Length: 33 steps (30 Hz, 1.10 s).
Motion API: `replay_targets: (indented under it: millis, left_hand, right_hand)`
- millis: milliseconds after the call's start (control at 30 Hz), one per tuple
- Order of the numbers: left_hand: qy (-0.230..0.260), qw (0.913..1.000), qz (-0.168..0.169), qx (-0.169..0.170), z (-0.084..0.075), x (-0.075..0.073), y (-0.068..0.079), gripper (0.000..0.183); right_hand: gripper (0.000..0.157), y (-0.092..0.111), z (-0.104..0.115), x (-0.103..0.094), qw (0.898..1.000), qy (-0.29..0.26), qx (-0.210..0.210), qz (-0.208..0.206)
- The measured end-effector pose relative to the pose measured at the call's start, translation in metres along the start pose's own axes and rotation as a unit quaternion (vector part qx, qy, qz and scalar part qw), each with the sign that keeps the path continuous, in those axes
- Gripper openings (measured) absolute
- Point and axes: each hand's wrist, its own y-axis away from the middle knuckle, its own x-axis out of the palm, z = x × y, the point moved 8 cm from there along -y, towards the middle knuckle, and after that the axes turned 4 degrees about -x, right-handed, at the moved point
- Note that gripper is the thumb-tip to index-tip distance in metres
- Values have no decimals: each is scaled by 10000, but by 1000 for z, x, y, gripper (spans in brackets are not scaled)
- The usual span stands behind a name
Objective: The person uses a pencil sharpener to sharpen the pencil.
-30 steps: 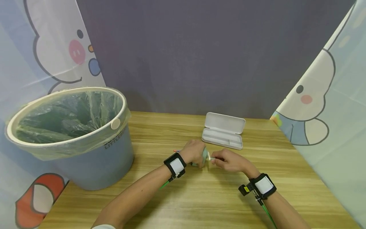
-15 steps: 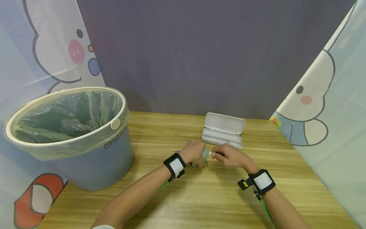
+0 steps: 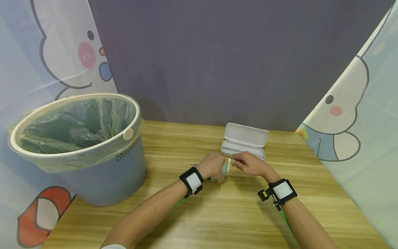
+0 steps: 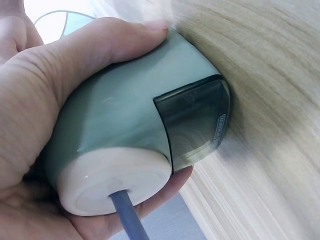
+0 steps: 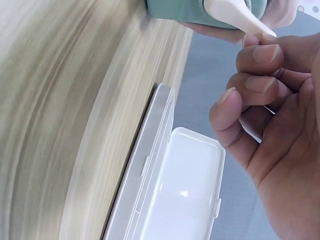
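At the bottom of the head view, two bare forearms reach in over the wood-grain tabletop (image 3: 202, 221), with a black band around the left wrist (image 3: 192, 180) and another around the right wrist (image 3: 283, 191). Just past the bands, near the middle of the frame, the left hand (image 3: 212, 166) is wrapped around a green sharpener (image 4: 115, 105), which rests on the wood. In the left wrist view, a dark clear compartment (image 4: 195, 122) shows on the sharpener's side, and a blue pencil (image 4: 129, 217) stands in the hole of its pale round end. At the opposite end, the right hand (image 3: 250, 164) pinches the tip of the white crank (image 5: 237, 14) between thumb and finger, the other fingers curled. Beyond the right hand, right of centre, lies a white pencil case (image 3: 245, 135), its lid raised. At the left of the frame stands a blue bucket (image 3: 105, 180) with a clear liner (image 3: 104, 116) over its rim. Farthest back, a grey backdrop (image 3: 217, 62) fills the upper middle, between cartoon-printed sheets.
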Motion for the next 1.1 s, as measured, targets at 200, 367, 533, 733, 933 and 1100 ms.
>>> replay_targets:
  millis: [200, 367, 533, 733, 933, 1100]
  left_hand:
    - [36, 10000, 38, 47, 0, -1, -1, 48]
    - [-83, 9999, 0, 98, -1, -1, 0, 48]
    - [-74, 9999, 15, 116, -1, -1, 0, 49]
    - [-44, 9999, -13, 133, 0, 0, -3, 49]
    - [59, 9999, 2, 100, 1, 0, -3, 48]
    - [159, 9998, -63, 119, 1, 0, -2, 47]
  right_hand:
    - [28, 0, -1, 0, 9999, 107, 34, 6]
    - [28, -2, -3, 1, 9998, 207, 33, -1]
    - [29, -4, -7, 3, 9997, 240, 109, 15]
    - [27, -6, -13, 6, 9993, 308, 218, 51]
    - [27, -7, -17, 8, 9981, 570, 235, 56]
    - [25, -7, -17, 11, 9965, 798, 234, 10]
